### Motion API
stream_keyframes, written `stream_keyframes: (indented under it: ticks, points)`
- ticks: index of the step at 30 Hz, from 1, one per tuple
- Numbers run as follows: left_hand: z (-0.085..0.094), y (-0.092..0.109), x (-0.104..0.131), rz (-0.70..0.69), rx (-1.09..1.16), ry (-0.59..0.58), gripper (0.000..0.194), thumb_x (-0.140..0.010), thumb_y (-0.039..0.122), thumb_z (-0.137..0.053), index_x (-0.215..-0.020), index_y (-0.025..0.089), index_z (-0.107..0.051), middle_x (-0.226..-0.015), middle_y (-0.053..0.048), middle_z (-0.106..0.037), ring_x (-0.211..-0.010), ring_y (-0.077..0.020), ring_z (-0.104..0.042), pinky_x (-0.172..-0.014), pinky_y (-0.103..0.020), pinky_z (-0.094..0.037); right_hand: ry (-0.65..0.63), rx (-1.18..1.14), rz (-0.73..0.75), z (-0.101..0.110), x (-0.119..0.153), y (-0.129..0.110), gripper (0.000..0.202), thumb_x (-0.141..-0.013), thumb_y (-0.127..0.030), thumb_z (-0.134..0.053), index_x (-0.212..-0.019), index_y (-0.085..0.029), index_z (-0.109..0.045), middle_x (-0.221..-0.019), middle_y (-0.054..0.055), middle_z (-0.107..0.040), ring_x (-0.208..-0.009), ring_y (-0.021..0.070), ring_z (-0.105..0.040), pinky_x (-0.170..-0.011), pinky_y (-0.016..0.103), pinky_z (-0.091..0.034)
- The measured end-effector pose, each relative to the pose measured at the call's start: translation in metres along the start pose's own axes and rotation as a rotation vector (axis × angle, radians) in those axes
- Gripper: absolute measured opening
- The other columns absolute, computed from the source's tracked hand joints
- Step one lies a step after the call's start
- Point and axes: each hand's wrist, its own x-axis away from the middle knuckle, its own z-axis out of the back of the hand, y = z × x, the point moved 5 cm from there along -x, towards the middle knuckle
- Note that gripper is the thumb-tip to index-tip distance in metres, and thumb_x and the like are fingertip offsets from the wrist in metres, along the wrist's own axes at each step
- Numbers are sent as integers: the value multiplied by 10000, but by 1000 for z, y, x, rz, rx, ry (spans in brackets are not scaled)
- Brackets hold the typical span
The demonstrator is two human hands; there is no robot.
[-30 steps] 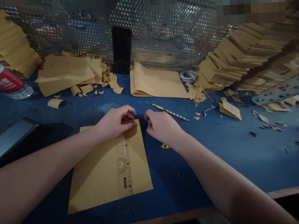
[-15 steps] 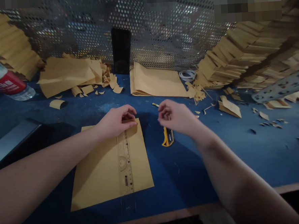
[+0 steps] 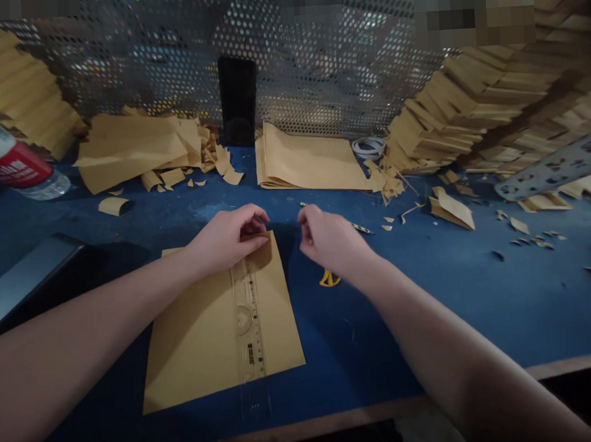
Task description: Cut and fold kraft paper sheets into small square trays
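Note:
My left hand (image 3: 231, 235) is closed at the top edge of a sheet of brown kraft paper (image 3: 193, 347), thumb and fingers pinching that edge. Under the hand runs a clear plastic ruler (image 3: 250, 324), lying lengthwise on the sheet and jutting past its near edge. Just right of the paper, my right hand (image 3: 334, 238) hovers with curled fingers; whatever they hold, if anything, is hidden. Below it a yellow utility knife (image 3: 330, 279) lies on the table, mostly covered. A pen (image 3: 362, 229) shows on either side of the right hand.
Along the perforated metal screen stand a dark phone (image 3: 238, 101), folded kraft paper (image 3: 311, 156), a tape roll (image 3: 368, 148) and paper scraps (image 3: 216, 159). Stacked paper (image 3: 444, 118) rises at right. A bottle (image 3: 16, 165) and a dark flat device (image 3: 28, 277) are at left.
My right hand has shifted slightly left, toward my left hand, covering more of the knife and baring the pen's right end. My left hand, the ruler and the paper stay nearly the same.

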Motion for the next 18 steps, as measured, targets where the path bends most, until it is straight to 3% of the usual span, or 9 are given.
stream_keyframes:
  ticks: [3,6,8,10,13,16,18]
  points:
    - [3,3,0,-3,-18,0,261,-861,312,-617,-1103,226,-566,-1000,-28,-700,-885,-167,-673,-802,-316,-545,178,-101,-100,22,-4,58,372,-719,-121,-587,-1084,-172,-532,-832,37,-667,-687,154,-610,-660,295,-446]
    - [9,4,-1,-35,-62,19,201,-871,263,-583,-1068,225,-598,-1023,-26,-699,-861,-155,-664,-765,-294,-538,496,-108,-415,51,7,145,321,-732,-165,-608,-1050,-173,-566,-870,81,-671,-717,147,-618,-649,287,-441]
    - [14,4,-3,-73,-115,33,126,-868,217,-555,-959,214,-642,-1061,-26,-700,-897,-158,-660,-802,-298,-527,543,-53,-529,61,16,189,173,-720,-148,-603,-892,-164,-611,-786,114,-654,-701,172,-599,-658,338,-419]
    - [19,2,-5,-80,-151,27,133,-861,193,-533,-855,205,-665,-1088,-24,-702,-949,-166,-656,-851,-307,-513,569,-1,-591,69,24,213,48,-710,-147,-613,-746,-178,-612,-668,90,-610,-682,198,-582,-663,381,-391]
    - [21,-3,-8,-16,-159,-52,152,-855,225,-543,-895,220,-689,-1058,-20,-712,-949,-178,-657,-852,-323,-508,599,48,-542,74,27,207,62,-748,-156,-583,-762,-171,-642,-704,114,-626,-740,224,-591,-703,399,-383]
    - [16,-2,-8,1,-210,-154,226,-833,305,-601,-1040,248,-673,-1025,-20,-704,-934,-197,-647,-826,-337,-496,590,69,-358,69,19,165,167,-723,-91,-575,-833,-175,-667,-965,138,-672,-950,237,-595,-821,366,-395]
    - [11,2,-5,-13,-264,-186,330,-804,372,-652,-1111,253,-640,-1078,-34,-674,-936,-213,-630,-806,-334,-486,568,56,-252,64,16,131,140,-758,-139,-587,-862,-191,-665,-920,80,-680,-886,208,-609,-815,337,-416]
